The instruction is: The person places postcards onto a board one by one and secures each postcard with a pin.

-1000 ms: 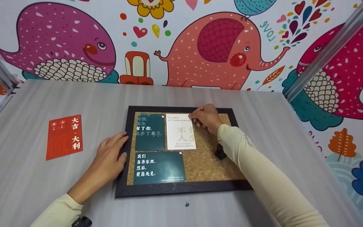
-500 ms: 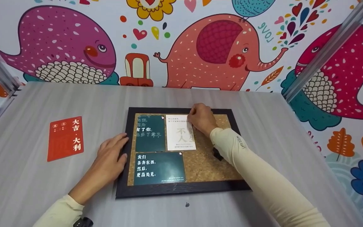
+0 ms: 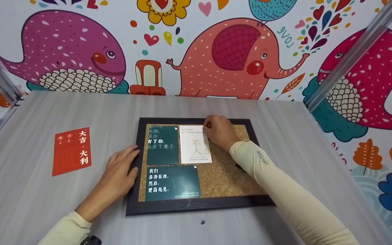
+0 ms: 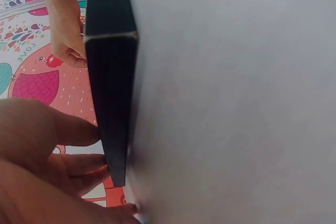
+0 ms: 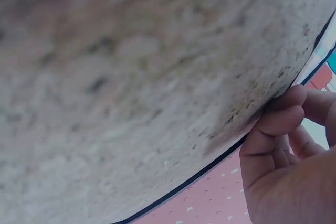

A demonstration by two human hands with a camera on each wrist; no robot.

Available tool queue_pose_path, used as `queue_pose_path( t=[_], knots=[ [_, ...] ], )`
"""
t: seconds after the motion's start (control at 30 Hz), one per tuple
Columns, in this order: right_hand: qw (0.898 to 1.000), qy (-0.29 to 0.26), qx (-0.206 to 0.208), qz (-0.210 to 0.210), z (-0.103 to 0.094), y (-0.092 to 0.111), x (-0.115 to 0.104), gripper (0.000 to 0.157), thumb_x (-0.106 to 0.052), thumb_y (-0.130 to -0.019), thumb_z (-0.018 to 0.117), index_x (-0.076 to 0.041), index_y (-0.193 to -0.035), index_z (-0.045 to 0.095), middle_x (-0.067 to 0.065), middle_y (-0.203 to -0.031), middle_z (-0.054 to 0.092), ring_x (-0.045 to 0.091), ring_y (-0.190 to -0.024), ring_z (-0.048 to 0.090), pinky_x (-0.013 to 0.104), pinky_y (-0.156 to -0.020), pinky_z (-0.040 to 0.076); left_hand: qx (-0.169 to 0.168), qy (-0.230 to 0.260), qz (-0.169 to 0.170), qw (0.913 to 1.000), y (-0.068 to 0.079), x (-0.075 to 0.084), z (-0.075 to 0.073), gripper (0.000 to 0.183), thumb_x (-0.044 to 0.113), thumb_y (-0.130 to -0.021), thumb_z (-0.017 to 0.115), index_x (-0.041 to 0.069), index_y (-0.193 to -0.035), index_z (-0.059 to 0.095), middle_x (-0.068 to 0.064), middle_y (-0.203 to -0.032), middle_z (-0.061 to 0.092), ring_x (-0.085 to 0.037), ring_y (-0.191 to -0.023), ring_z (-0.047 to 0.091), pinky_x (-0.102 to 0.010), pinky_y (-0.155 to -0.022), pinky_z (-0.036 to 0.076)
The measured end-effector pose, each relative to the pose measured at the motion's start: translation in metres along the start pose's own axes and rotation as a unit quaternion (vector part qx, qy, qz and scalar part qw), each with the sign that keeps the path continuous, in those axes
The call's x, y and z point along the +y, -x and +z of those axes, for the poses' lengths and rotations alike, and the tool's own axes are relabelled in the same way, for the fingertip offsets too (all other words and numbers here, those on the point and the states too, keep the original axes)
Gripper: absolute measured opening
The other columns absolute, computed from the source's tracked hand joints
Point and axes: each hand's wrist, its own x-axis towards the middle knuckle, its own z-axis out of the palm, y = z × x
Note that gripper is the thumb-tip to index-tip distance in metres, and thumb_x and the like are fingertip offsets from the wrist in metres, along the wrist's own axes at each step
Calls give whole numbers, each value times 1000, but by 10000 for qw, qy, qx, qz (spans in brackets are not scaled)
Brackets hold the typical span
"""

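A cork board in a black frame lies on the table. My left hand rests beside its left edge, fingertips touching the black frame. Over the top right corner of a white card my right hand presses with thumb and forefinger together. They seem to pinch a small pin, but the fingers hide it. In the right wrist view the curled fingers meet close to the cork surface. An upright green card and a wide green card each carry a small shiny pin at their top right corner.
A red card lies on the grey table to the left of the board. A small dark mark shows on the table in front. Behind stands a patterned wall, with metal posts at both sides.
My right hand has shifted slightly left and turned over the white card's corner, its fingers curling more. The left hand stays at the frame's edge. The head view has tilted up slightly.
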Motion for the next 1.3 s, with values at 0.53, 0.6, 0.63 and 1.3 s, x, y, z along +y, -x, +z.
queue_pose_path(
  t=[0.53, 0.6, 0.63, 1.3],
  knots=[
    [9964, -809, -254, 54, -4, -4, 6, 6, -6, -103, 74, -3, -101, 80, 9, -98, 78, 19, -87, 67, 35, -78, 57, -52, 21, -110, 9999, 1, -1, 1, 55, -2, -106, 60, -13, -158, 48, -26, -173, 37, -53, -156, 29, -73, -125, 28],
    [9963, -810, -277, 77, -4, -3, 6, 7, -6, -104, 74, -3, -104, 80, 10, -101, 78, 20, -89, 68, 36, -81, 58, -60, 20, -105, 9999, 1, -1, 1, 54, -1, -106, 60, -13, -158, 48, -25, -173, 37, -53, -156, 29, -73, -125, 28],
    [9964, -793, -290, 79, -5, -2, 7, 8, -7, -104, 74, -3, -105, 80, 11, -102, 78, 21, -90, 68, 37, -82, 58, -64, 20, -99, 9999, 0, -1, 1, 54, -1, -106, 60, -13, -158, 48, -25, -173, 37, -53, -156, 29, -73, -125, 28],
    [9953, -898, 25, 348, -57, 47, 31, 17, -8, -104, 74, 2, -115, 81, 12, -103, 79, 21, -87, 65, 31, -71, 53, 27, -1, -54, 10000, -1, 0, 1, 53, -4, -105, 61, -14, -156, 50, -26, -171, 40, -52, -155, 31, -73, -124, 29]
  ],
)
